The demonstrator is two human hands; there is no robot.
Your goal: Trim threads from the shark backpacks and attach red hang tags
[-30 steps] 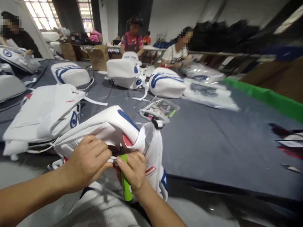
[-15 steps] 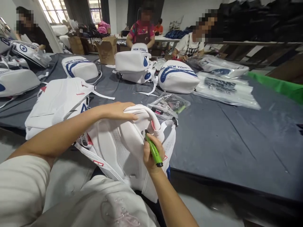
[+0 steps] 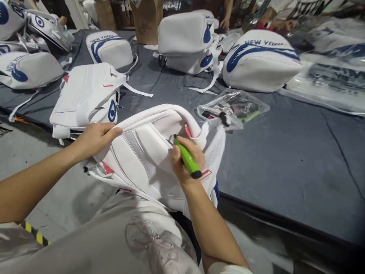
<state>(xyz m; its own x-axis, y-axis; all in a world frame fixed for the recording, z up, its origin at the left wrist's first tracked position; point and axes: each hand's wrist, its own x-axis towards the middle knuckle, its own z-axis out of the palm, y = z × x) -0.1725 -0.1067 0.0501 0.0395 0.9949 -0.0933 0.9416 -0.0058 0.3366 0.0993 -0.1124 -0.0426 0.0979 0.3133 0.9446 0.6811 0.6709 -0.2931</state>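
Note:
A white backpack (image 3: 159, 152) leans against my body at the table's edge, its padded back panel and straps facing me. My left hand (image 3: 98, 139) grips its upper left edge, thumb on top and fingers hidden behind. In my right hand (image 3: 189, 158) is a green marker (image 3: 187, 156) with black ends. Its upper tip is close to the panel below the top strap; whether it touches cannot be made out. A thin, pointed dark shape shows beside that tip, too small to name.
Another white backpack (image 3: 85, 91) lies flat at the left. Several white bags with blue print, such as the NEW YORK bag (image 3: 262, 64), stand behind. A clear plastic bag (image 3: 236, 108) lies near the strap. A cardboard box (image 3: 146, 23) stands at the back, with other people's hands beyond.
My left hand has moved from the backpack's top to its upper left edge. The camera has tilted down and closer. My right hand still holds the marker near the panel.

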